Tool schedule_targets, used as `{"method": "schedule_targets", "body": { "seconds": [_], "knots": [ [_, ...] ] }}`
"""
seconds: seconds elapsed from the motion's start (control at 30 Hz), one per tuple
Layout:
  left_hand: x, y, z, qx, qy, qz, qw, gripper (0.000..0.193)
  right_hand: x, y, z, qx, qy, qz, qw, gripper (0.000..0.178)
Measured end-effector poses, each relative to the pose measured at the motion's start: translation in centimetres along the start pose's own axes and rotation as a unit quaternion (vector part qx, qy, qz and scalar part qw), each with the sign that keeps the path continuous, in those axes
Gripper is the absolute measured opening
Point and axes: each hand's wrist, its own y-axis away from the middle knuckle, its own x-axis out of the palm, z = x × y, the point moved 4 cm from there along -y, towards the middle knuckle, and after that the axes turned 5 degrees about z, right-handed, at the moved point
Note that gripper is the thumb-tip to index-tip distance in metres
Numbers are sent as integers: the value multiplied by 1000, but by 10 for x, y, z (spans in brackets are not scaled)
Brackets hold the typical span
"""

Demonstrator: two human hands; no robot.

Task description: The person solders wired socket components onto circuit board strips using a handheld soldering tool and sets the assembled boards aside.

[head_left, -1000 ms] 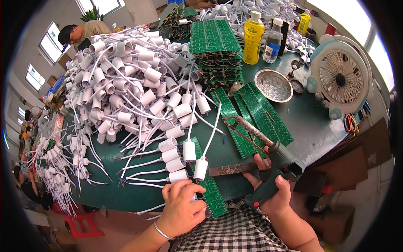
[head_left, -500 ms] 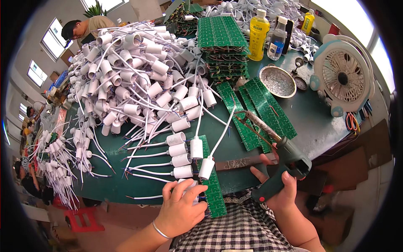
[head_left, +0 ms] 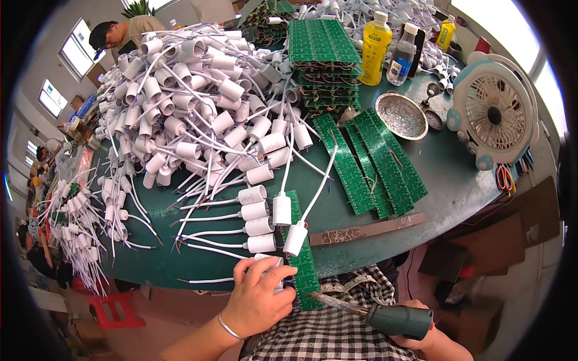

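Note:
My left hand (head_left: 257, 301) is closed over a white lamp socket (head_left: 268, 263), its fingertips resting at the edge of a narrow green circuit board (head_left: 307, 274). In my right hand (head_left: 424, 342) is a green-handled soldering iron (head_left: 397, 320); its metal tip points left and meets or nearly meets the board's near end. Several white sockets (head_left: 261, 243) with cables lie in a row along the board's left side. Two more sockets (head_left: 295, 239) rest over the board, their cables running away from me. My left fingers partly hide the held socket.
A large heap of white corded sockets (head_left: 180, 114) fills the far left. Stacked circuit boards (head_left: 325, 42), loose boards (head_left: 376, 162), bottles (head_left: 376, 48), a metal bowl (head_left: 401, 115) and a fan (head_left: 494, 111) stand right. A flat brown bar (head_left: 367, 231) lies near the table edge.
My right hand has lowered and turned the soldering iron, bringing its tip from above the brown bar to the board's near end. My left hand has stayed on the socket.

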Motion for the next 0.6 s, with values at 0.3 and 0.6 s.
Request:
{"method": "schedule_targets", "body": {
  "seconds": [0.3,0.6],
  "knots": [
    [1,1,-1,0,0,-6,1000,16,7,-1,4,15,-18,-19,1000,33],
    [0,1,0,-2,1,0,1000,16,-3,1,5,-57,109,-8,992,33]
  ]
}}
